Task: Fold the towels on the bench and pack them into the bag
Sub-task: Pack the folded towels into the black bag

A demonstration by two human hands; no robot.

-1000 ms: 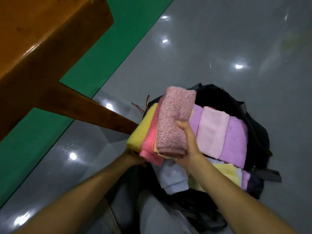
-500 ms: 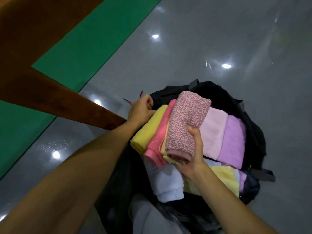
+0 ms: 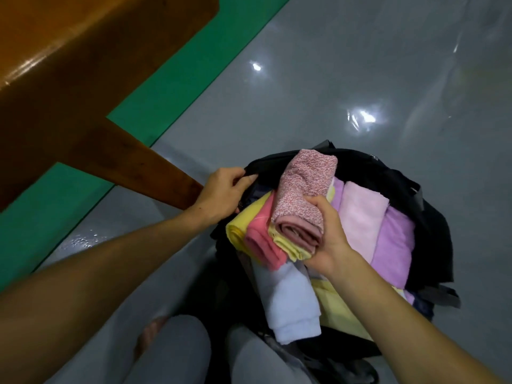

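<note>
Grey glossy floor [image 3: 332, 92]; black fabric bag [image 3: 388, 176] nearly full, left hand [image 3: 221, 194] gripping its rim, right hand [image 3: 324, 239] clutching folded speckled pink towel [image 3: 302, 192], not yet tucked in

bag [image 3: 393, 178] mouth crammed with folded towels [image 3: 368, 214], wooden bench leg [image 3: 138, 167] just left, open floor [image 3: 360, 65] beyond

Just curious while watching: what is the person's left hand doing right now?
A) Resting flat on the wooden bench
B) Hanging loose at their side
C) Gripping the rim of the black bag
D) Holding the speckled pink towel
C: the left hand curls its fingers round the rim of the black bag, while the right hand grips the speckled pink towel.
</note>
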